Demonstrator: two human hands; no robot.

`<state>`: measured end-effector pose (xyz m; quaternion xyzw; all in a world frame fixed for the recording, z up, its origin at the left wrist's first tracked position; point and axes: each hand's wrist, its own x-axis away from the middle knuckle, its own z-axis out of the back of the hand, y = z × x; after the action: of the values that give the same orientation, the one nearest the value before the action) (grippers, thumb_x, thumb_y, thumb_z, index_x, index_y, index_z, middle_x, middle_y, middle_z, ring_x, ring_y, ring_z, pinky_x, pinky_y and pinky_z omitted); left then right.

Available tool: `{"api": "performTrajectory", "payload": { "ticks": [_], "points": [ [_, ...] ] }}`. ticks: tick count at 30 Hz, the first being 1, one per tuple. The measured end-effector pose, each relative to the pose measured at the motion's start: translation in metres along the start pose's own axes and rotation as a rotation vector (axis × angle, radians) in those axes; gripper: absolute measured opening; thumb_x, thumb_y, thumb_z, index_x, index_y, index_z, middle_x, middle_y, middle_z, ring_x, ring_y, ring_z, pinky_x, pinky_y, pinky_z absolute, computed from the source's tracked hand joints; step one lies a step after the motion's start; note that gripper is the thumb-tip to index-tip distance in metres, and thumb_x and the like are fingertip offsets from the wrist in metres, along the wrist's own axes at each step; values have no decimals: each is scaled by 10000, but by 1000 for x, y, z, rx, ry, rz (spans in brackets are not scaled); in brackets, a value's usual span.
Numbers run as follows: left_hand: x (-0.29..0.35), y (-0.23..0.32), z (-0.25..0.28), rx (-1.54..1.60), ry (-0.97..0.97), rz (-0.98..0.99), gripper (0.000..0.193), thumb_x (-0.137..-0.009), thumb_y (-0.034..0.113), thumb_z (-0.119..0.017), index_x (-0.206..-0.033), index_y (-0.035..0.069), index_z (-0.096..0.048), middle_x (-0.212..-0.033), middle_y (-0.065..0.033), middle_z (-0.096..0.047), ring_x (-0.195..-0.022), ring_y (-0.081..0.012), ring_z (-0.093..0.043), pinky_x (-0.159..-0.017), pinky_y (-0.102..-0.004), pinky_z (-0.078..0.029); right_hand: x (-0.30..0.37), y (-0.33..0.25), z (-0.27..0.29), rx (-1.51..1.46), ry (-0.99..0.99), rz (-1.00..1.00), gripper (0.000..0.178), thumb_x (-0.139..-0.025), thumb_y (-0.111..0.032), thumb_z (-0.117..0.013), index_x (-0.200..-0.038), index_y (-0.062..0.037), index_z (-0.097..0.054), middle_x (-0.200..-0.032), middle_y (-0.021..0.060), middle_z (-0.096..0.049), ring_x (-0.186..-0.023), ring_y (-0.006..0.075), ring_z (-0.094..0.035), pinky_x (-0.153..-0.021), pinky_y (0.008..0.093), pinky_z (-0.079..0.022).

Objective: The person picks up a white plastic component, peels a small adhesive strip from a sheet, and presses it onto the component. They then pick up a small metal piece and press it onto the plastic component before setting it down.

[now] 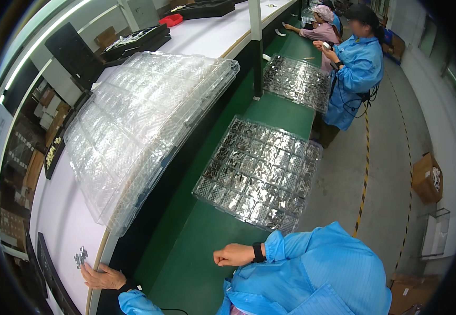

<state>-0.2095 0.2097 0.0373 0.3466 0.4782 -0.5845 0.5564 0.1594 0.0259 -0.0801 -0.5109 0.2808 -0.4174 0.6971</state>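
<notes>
My left hand [103, 277] rests on the edge of the white raised shelf. Its fingers are stretched out and its thumb stands apart. A small cluster of shiny metal pieces [81, 257] lies at its fingertips; whether they touch is unclear. Over the green bench top [186, 268], my right hand [233, 255] is closed with its fingers curled in, and whatever it may hold is hidden. Beyond it lies a clear compartment tray [254, 173] with many small silvery parts in its cells.
Stacked clear plastic trays [144, 126] fill the white shelf [54, 210] and overhang its edge. Another filled tray [297, 81] sits farther along the bench by a metal post [257, 47]. A co-worker in blue [359, 73] stands there. Right is a taped floor with a cardboard box [426, 178].
</notes>
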Motion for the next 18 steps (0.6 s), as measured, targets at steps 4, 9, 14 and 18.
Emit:
{"api": "performTrajectory", "payload": {
  "ticks": [4,9,14,18],
  "points": [
    [0,-1,0,-12,2,-5,501,-970,512,-326,-1295,158,-466,-1351,-64,-451,-1301,-239,-369,-1116,-509,-157,0,0,0,6,6,15,145,-879,-183,-575,-937,-52,-559,-786,90,-642,-743,285,-620,-648,402,-456],
    [-3,2,3,-36,5,-17,502,-978,499,-316,-1272,132,-489,-1317,-71,-472,-1266,-263,-401,-1085,-518,-206,2,5,-2,16,5,29,149,-889,-189,-571,-948,-54,-551,-792,92,-644,-737,287,-619,-642,398,-456],
    [-2,1,2,-36,2,-21,496,-977,495,-322,-1277,134,-482,-1319,-71,-470,-1266,-262,-400,-1090,-517,-202,1,4,-2,33,-8,32,153,-900,-196,-566,-960,-57,-543,-799,91,-645,-735,286,-617,-636,394,-454],
    [-1,1,0,-33,3,-15,493,-978,494,-321,-1274,134,-483,-1321,-70,-468,-1272,-261,-396,-1094,-517,-197,1,13,-3,78,-65,13,142,-870,-186,-575,-929,-60,-554,-793,91,-643,-751,289,-618,-647,410,-455]
  ]
}}
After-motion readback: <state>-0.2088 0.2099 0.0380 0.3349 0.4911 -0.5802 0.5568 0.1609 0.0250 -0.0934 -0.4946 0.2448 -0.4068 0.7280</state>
